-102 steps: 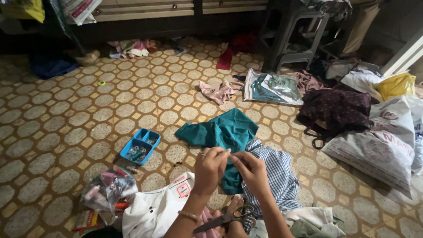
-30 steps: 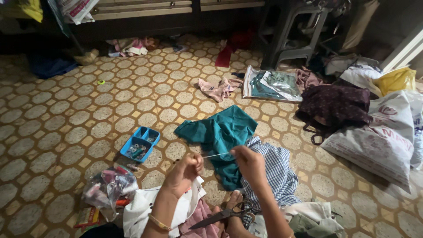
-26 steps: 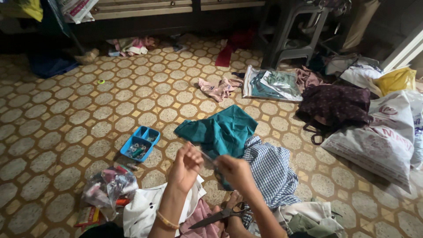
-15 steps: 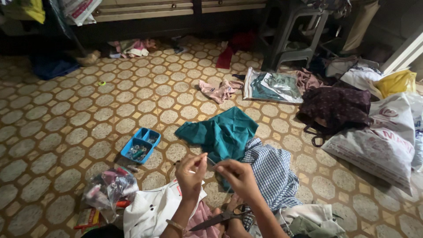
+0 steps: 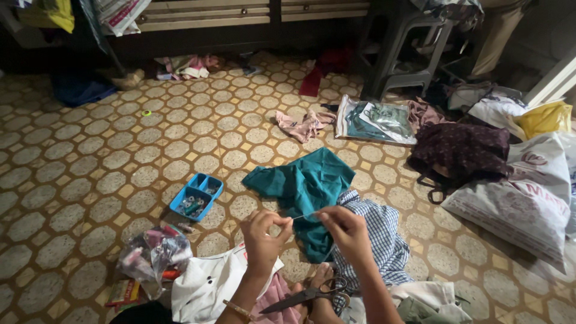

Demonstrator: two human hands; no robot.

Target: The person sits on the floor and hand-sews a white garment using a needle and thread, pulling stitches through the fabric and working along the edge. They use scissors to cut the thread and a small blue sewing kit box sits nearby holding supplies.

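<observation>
Head view. Left hand (image 5: 264, 235) and right hand (image 5: 347, 231) raised side by side above the tiled floor (image 5: 102, 174), fingertips of each pinched shut on a thin pale thread (image 5: 305, 216) drawn taut between them. Thread short now; a second ago stretched longer with hands further apart, half a second ago hands already close. Needle not discernible.

Directly beyond the hands: teal cloth (image 5: 306, 183) spread on the floor, checked blue-white cloth (image 5: 378, 240) touching its right side. Scissors (image 5: 309, 293) lying below the hands, unmoved from earlier frames. White cloth (image 5: 207, 285) by the left forearm. Blue compartment tray (image 5: 196, 196) of small spools left of the teal cloth, same spot as before. Clear bag of scraps (image 5: 153, 257) near the lower-left edge of the floor.
</observation>
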